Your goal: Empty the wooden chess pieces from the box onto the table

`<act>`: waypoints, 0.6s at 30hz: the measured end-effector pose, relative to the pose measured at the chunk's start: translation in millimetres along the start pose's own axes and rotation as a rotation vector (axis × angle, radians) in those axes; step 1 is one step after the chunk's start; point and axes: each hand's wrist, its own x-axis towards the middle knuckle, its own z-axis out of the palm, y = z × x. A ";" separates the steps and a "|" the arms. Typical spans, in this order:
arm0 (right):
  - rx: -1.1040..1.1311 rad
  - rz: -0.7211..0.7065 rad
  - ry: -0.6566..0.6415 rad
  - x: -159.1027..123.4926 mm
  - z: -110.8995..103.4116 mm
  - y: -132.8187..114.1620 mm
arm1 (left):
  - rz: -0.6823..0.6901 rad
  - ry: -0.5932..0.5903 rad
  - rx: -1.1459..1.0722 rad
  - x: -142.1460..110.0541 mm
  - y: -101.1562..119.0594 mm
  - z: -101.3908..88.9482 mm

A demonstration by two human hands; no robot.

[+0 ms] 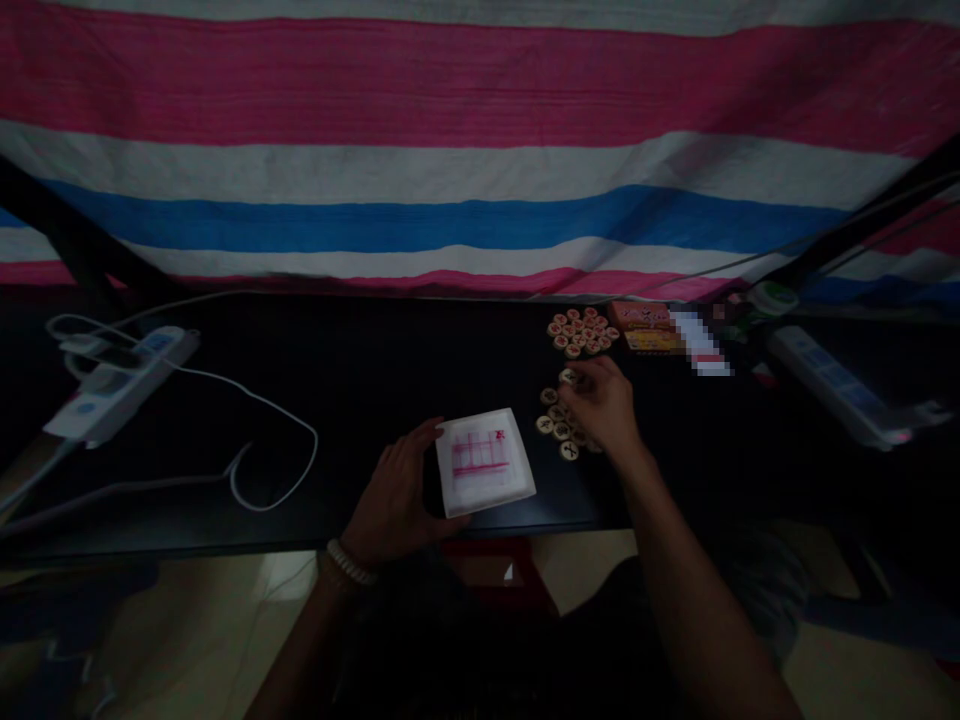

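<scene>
My left hand [394, 490] grips the left side of a small white square box [517, 490], thumb along its near edge. The box is tilted a little, and pink lines and a small red mark show on its inside or face. My right hand [607, 405] is closed at the fingertips on a round Chinese chess piece [569, 377]. Beneath and beside that hand lies a group of dark-marked Chinese chess pieces [561, 431], partly hidden by the fingers. Farther back sits a cluster of red-marked Chinese chess pieces [583, 332].
An orange-red printed carton [649, 328] stands behind the pieces on the black table [360, 370]. Power strips lie at the left [124, 388] and right [836, 385], with a white cable [300, 420] looping at left. A striped sheet [450, 90] hangs behind.
</scene>
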 end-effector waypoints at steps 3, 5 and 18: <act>-0.053 -0.013 -0.061 10.3 2.9 15.5 | -0.003 -0.003 -0.005 -0.3 0.1 -0.4; -0.079 -0.004 -0.116 11.4 6.2 21.6 | -0.006 -0.003 -0.010 -0.1 0.9 -1.1; -0.333 -0.072 -0.312 -5.5 3.4 17.3 | -0.011 -0.012 -0.001 -1.0 -1.8 -0.1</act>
